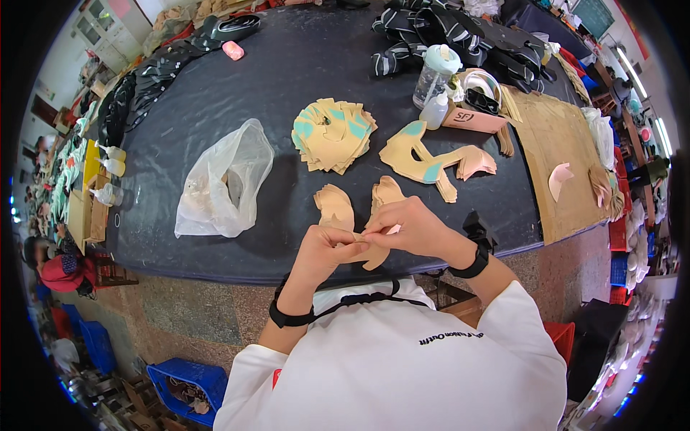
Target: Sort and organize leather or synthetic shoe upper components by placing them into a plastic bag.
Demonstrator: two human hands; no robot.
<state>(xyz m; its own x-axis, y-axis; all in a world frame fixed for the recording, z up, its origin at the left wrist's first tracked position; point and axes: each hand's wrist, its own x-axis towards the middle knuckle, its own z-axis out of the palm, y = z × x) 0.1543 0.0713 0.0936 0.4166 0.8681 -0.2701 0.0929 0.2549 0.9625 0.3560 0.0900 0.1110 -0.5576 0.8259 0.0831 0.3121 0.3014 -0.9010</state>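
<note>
Near the front edge of the table, my left hand (327, 251) and my right hand (411, 226) meet, both closed. Thumbs and fingertips pinch a small tan cut piece (359, 237) between them; most of it is hidden by the fingers. Just beyond my left hand lies a stack of curved tan pieces (335, 207). A second curved stack (387, 191) lies by my right hand, partly covered by it. Farther off, a fanned round pile of tan pieces with teal patches (332, 136) sits beside a spread of similar pieces (415, 161) to the right.
A crumpled clear plastic bag (226, 183) stands at left. At back right are a water bottle (435, 72), a small white squeeze bottle (434, 112) and a pink-sided box (474, 121). A cardboard sheet (557, 151) covers the right side; black strapped items (460, 36) are heaped behind.
</note>
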